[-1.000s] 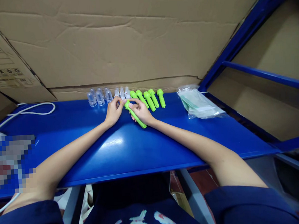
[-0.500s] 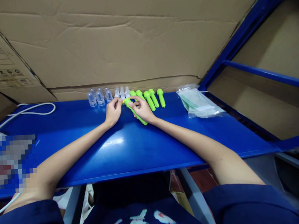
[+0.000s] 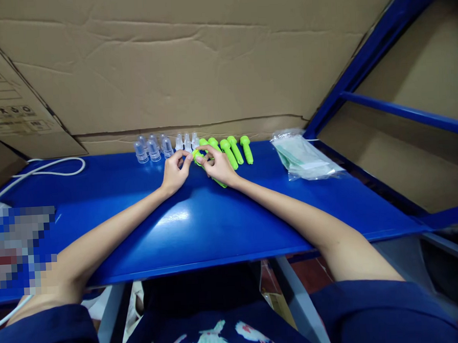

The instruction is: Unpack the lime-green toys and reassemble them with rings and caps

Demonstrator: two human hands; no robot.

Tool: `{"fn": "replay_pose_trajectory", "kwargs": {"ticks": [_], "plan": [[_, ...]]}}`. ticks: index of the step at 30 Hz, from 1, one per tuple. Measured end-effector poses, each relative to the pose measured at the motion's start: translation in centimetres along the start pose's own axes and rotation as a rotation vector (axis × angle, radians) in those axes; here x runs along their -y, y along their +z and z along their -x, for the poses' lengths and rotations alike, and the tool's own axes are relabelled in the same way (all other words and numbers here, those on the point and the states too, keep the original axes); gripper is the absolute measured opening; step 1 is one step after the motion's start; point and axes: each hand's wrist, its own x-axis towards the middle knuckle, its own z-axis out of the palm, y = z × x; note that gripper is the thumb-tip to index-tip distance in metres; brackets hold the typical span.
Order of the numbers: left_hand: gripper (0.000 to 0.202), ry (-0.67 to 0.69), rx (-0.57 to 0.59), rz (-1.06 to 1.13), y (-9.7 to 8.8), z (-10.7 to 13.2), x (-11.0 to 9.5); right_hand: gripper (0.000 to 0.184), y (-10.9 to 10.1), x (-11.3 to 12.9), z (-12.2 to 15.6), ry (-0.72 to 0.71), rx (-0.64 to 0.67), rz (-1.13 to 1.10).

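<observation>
Between my hands is a bright green plastic piece point(image 3: 198, 154) with a wide round head and a long handle, its lower end showing below my right palm. My right hand point(image 3: 218, 167) is closed round it just under the head. My left hand point(image 3: 175, 170) is closed in a pinch, its fingertips right against the left side of that head; whatever they pinch is hidden. Several matching green pieces point(image 3: 247, 149) lie in a row just behind my right hand. Past my left fingers stand small translucent nipple-shaped parts point(image 3: 187, 142) and several clear domed caps point(image 3: 153, 150).
On the blue table point(image 3: 217, 233), a clear plastic bag point(image 3: 305, 154) with pale green and white contents lies to the right. A white cable point(image 3: 60, 167) loops at the left. Cardboard point(image 3: 193, 71) walls the back, and a blue metal frame point(image 3: 402, 116) rises on the right.
My left fingertips have moved slightly right, up to the green head. A bit of yellow between them and the head is now out of sight. The green handle has shifted slightly under my right hand.
</observation>
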Motion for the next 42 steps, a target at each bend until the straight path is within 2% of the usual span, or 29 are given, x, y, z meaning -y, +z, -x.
{"fn": "replay_pose_trajectory", "kwargs": {"ticks": [8, 13, 18, 24, 28, 34, 39, 42], "plan": [[0.031, 0.087, 0.037, -0.134, -0.2, 0.0, -0.4, 0.047, -0.3, 0.1, 0.2, 0.037, 0.011, -0.065], [0.026, 0.086, 0.025, -0.190, -0.1, 0.0, -0.1, 0.056, 0.5, -0.1, 0.8, 0.097, -0.019, -0.215], [0.016, 0.156, 0.069, -0.278, 0.0, 0.3, 0.2, 0.064, 1.4, -0.8, 0.9, 0.160, -0.058, -0.368], [0.034, 0.180, 0.198, -0.395, 0.0, 0.6, -0.4, 0.063, 1.2, -1.5, 0.5, 0.204, -0.131, -0.429], [0.045, 0.195, 0.213, -0.338, 0.0, 0.5, 0.1, 0.064, 1.2, -1.7, 0.4, 0.179, -0.138, -0.439], [0.042, 0.244, 0.201, -0.196, 0.0, 0.3, 0.7, 0.059, 1.3, -1.6, 0.5, 0.178, -0.123, -0.444], [0.053, 0.174, 0.248, -0.069, 0.2, 0.5, 0.3, 0.057, 1.4, -1.1, 0.7, 0.148, -0.107, -0.436], [0.057, 0.176, 0.256, -0.075, 0.2, 0.5, 0.3, 0.056, 1.4, -0.8, 0.8, 0.149, -0.110, -0.431]]}}
